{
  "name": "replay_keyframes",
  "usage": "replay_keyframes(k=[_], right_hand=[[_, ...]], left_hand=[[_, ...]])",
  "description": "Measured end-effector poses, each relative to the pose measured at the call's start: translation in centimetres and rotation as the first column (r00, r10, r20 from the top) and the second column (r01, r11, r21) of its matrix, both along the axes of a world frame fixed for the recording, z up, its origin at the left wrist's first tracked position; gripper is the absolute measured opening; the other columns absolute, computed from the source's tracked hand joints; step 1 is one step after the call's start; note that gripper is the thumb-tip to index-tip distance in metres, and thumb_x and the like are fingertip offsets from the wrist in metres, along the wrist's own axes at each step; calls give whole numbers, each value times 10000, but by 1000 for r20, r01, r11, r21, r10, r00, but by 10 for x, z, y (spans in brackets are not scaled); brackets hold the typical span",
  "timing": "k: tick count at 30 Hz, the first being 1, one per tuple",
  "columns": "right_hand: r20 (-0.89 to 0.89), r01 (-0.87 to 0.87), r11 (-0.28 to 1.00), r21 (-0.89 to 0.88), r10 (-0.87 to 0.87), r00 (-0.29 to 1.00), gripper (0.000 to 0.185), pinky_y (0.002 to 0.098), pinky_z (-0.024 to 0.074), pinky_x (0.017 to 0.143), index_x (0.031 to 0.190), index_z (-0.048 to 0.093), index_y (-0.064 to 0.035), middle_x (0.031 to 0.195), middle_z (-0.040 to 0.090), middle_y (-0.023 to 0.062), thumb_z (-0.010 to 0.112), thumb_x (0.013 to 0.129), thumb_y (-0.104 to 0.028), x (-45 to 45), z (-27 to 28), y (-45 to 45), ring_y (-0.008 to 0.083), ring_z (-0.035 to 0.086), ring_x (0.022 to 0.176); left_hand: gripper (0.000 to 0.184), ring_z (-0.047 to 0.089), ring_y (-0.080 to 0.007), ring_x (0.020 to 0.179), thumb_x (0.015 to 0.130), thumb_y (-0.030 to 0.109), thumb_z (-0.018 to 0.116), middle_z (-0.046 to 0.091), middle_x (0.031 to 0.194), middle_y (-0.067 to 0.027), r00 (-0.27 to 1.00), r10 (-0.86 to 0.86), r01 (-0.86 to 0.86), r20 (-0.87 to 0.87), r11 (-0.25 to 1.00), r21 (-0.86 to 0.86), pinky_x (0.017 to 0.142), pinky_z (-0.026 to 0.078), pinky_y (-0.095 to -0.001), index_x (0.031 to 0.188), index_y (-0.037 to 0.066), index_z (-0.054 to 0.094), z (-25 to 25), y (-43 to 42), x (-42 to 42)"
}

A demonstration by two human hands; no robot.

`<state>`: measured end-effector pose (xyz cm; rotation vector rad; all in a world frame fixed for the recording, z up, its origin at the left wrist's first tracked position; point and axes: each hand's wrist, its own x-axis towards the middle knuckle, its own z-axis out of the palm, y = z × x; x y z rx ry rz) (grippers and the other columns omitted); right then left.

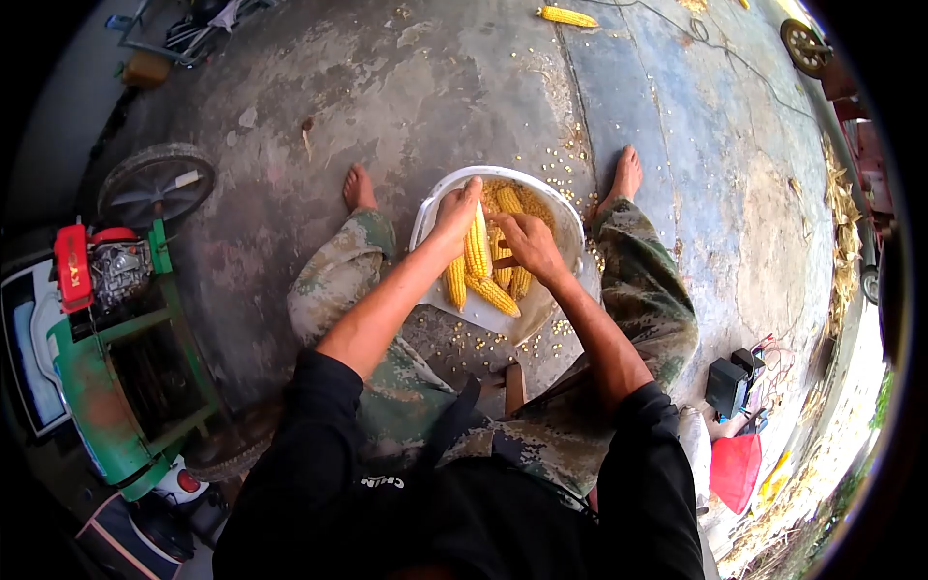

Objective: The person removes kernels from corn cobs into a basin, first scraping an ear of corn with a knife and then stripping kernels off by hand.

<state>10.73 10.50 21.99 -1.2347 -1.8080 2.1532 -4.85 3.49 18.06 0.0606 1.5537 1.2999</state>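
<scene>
Corn cob (477,249) within curled left hand (454,215), half-spread right hand (530,244) beside

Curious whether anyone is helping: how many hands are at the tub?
2: the left hand grips a cob over the tub; the right hand is close beside that cob. No others show.

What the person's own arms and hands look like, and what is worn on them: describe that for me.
Both arms wear plain black sleeves, the left sleeve and the right sleeve ending near the elbows. Below them the forearms are bare. The left hand and right hand wear no gloves, and no watch shows at either wrist.
</scene>
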Motion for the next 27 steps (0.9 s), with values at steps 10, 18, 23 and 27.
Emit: replay_keyframes(k=[10,18,23,27], right_hand=[[9,-18,973,230,17,1000,410,402,540,643,926,668,78,819,699,243,532,974,-306,3,9,6,315,699,654],[-39,3,967,255,8,999,471,396,576,620,1105,558,59,871,709,225,495,1014,-400,8,27,-2,309,717,665],[-36,-36,972,234,46,998,616,382,521,769,1378,466,-1,1005,645,201,409,1030,-507,7,10,-18,281,661,904],[-46,-41,990,133,47,998,666,405,488,842,1396,431,21,1121,609,261,411,1018,-527,3,17,-19,341,618,1001]], left_hand=[[356,612,-189,692,972,448,592,570,765,-42,982,-1,-8,189,999,50,655,560,-364,930,95,570,28,4,2],[220,589,-153,731,921,311,599,577,821,-31,968,-66,38,241,992,119,656,502,-314,968,96,605,27,3,4],[172,536,-101,819,930,243,602,551,897,11,992,-126,119,21,973,198,712,467,-287,1005,88,601,27,5,14],[237,540,-102,830,940,239,617,562,911,5,991,-134,137,-28,975,177,728,472,-285,1094,60,604,14,1,12]])
